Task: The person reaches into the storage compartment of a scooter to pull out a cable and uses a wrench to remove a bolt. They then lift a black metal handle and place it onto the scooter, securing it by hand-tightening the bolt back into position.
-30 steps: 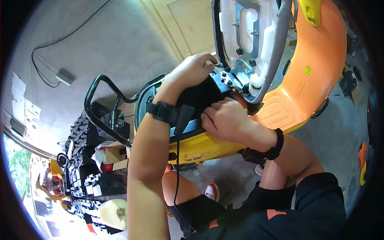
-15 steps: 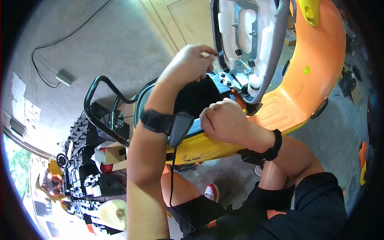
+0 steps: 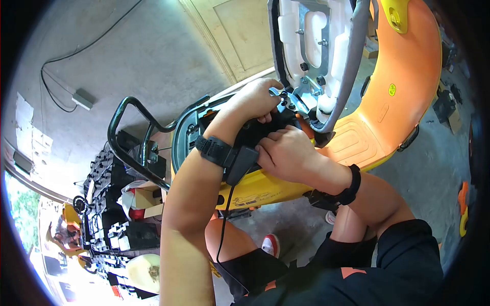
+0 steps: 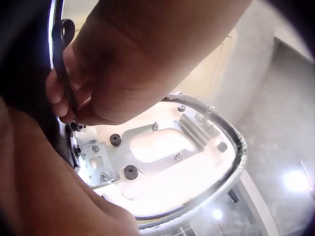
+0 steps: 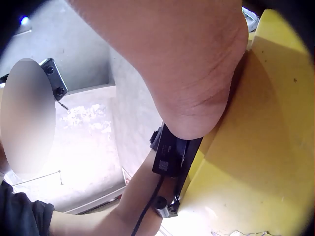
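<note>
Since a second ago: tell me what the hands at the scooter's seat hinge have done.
The left hand, gripping a dark wrench, lifted away from the seat hinge, then came back down onto it. The right hand stayed put at the rim of the scooter body, and the raised seat did not move.
</note>
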`<state>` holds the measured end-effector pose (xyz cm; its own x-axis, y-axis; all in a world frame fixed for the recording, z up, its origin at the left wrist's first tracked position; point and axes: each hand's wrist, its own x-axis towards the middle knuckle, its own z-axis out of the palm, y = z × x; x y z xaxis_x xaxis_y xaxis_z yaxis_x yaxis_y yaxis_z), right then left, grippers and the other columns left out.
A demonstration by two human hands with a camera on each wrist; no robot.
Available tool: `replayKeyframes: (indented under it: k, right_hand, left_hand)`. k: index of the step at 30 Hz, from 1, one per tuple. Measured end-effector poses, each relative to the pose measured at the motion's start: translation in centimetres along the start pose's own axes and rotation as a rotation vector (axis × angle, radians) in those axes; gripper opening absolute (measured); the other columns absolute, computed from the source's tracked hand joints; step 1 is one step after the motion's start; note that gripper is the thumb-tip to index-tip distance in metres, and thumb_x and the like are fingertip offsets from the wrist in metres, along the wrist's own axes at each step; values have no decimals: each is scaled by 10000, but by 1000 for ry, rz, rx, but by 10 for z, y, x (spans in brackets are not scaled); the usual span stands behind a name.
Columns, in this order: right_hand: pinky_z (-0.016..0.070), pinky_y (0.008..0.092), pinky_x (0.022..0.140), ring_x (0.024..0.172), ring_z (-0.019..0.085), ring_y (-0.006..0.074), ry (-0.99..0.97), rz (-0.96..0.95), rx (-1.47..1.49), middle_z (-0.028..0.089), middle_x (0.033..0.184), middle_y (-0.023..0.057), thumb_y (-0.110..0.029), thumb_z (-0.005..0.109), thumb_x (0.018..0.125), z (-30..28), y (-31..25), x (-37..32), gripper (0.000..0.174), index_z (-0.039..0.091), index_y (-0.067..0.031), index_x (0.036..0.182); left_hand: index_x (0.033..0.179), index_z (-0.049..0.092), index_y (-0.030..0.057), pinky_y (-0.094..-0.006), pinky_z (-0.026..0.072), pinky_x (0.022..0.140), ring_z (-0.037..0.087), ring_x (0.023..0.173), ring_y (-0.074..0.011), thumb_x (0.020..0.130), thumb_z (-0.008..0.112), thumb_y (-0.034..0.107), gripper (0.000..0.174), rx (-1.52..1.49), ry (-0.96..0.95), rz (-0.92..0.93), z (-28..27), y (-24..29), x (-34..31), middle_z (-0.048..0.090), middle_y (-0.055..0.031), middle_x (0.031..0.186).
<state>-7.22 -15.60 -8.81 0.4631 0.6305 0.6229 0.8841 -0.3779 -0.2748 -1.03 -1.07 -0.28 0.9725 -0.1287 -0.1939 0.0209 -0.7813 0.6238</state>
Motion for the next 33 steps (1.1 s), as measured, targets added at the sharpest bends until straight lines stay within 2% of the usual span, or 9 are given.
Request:
replayKeyframes:
  k: [5, 8, 15, 20, 24, 26, 27, 29, 33]
  right_hand:
    - [514, 438, 737, 728, 685, 309, 8, -5, 10, 672, 722, 100, -235, 595, 904, 0, 0, 0, 230, 660, -75, 753]
    - [528, 442, 745, 693, 696, 317, 21, -7, 2, 684, 702, 113, -265, 572, 927, 0, 0, 0, 294, 665, -74, 724]
    - [523, 440, 744, 699, 697, 317, 15, -7, -1, 686, 713, 113, -271, 573, 935, 2, 0, 0, 291, 667, -75, 741]
    - [524, 442, 719, 685, 693, 318, 38, -19, 4, 680, 703, 116, -259, 588, 925, 1, -1, 0, 276, 661, -74, 734]
    - [524, 445, 717, 677, 693, 319, 44, -27, 5, 680, 701, 116, -257, 588, 924, 2, -1, -1, 276, 662, -73, 732]
    - [515, 433, 737, 714, 683, 304, 20, -11, -4, 676, 730, 99, -217, 611, 890, 0, -1, -1, 197, 694, -62, 799]
    - [515, 433, 737, 714, 683, 304, 20, -11, -5, 676, 730, 99, -217, 611, 890, 1, -1, -1, 197, 694, -62, 799]
    - [517, 431, 744, 724, 686, 305, 4, -4, -10, 680, 736, 102, -222, 608, 896, 1, -1, -1, 205, 694, -61, 801]
    - [520, 431, 752, 735, 689, 305, -21, -4, -16, 685, 745, 105, -225, 605, 904, 0, -1, 0, 212, 697, -58, 811]
  left_hand:
    - [1424, 604, 116, -273, 548, 519, 644, 549, -116, 985, 539, 119, 443, 8, -77, 7, -2, 6, -4, 705, -78, 797]
    - [1477, 551, 111, -311, 569, 542, 663, 556, -155, 991, 495, 86, 490, 43, -86, -11, -1, 11, -4, 712, -109, 766]
    - [1475, 563, 132, -309, 557, 526, 644, 539, -148, 1044, 486, 121, 438, 18, -94, -15, 0, 1, 1, 718, -104, 775]
    - [1456, 597, 203, -309, 546, 524, 621, 528, -146, 1056, 484, 129, 423, 24, -71, -71, 1, 3, 3, 713, -92, 781]
    - [1430, 630, 239, -329, 528, 520, 627, 551, -166, 1004, 543, 99, 456, 64, -42, -33, 2, -10, 13, 700, -88, 776]
    - [1401, 656, 245, -348, 531, 573, 657, 640, -190, 922, 607, 68, 513, 91, -29, -6, 2, -15, 17, 682, -100, 790]
    - [1401, 656, 245, -348, 531, 573, 657, 640, -190, 922, 607, 68, 513, 91, -28, -5, 2, -15, 17, 682, -100, 790]
    - [1381, 668, 217, -363, 545, 686, 688, 758, -269, 859, 626, 57, 548, 196, -2, 60, 3, -15, 16, 710, -157, 879]
    - [1365, 674, 198, -384, 545, 781, 677, 833, -346, 882, 601, 72, 504, 348, 53, 181, 6, -11, 11, 720, -207, 1002]
